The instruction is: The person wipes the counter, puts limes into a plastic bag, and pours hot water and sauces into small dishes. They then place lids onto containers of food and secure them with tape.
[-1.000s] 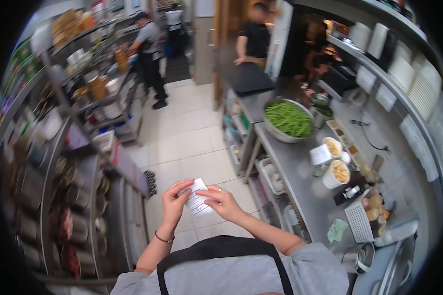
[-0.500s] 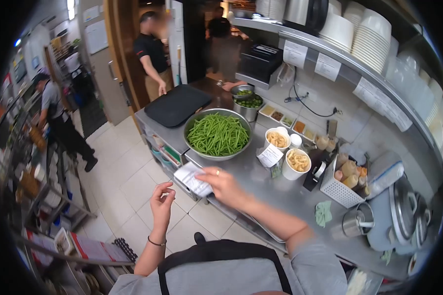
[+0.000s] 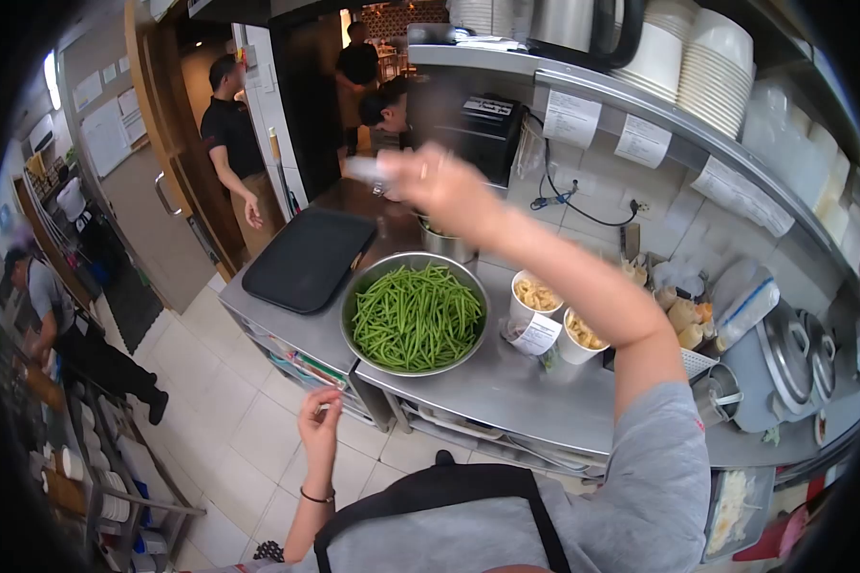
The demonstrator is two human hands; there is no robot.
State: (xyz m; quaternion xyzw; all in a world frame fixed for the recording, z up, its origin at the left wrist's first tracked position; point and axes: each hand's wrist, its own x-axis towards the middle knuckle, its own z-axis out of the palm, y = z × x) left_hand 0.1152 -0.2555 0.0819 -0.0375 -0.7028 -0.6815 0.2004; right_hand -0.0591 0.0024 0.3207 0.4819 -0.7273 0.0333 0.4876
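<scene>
My right hand [image 3: 440, 191] is stretched far forward over the back of the steel counter, blurred by motion, with a whitish paper slip [image 3: 366, 170] at its fingertips. My left hand [image 3: 321, 413] hangs in front of the counter's edge, fingers curled, the thumb near the fingertips; nothing shows in it. Between the two hands stands a wide metal bowl of green beans [image 3: 417, 315]. Two white cups of pale food [image 3: 535, 294] [image 3: 583, 334] stand right of the bowl, with a printed slip [image 3: 536, 333] at their front. My right forearm partly hides a metal pot [image 3: 446, 244].
A black tray [image 3: 310, 260] lies on the counter's left end. Above the counter runs a shelf [image 3: 631, 91] with stacked white containers. Lidded pots [image 3: 784, 368] stand at the right. One person [image 3: 229, 143] stands by the doorway, others behind the counter, another [image 3: 67, 325] at the far left.
My right hand has moved up and forward with the white paper, from in front of the bowl to beyond it. The view has shifted, and a person's head now shows behind the counter.
</scene>
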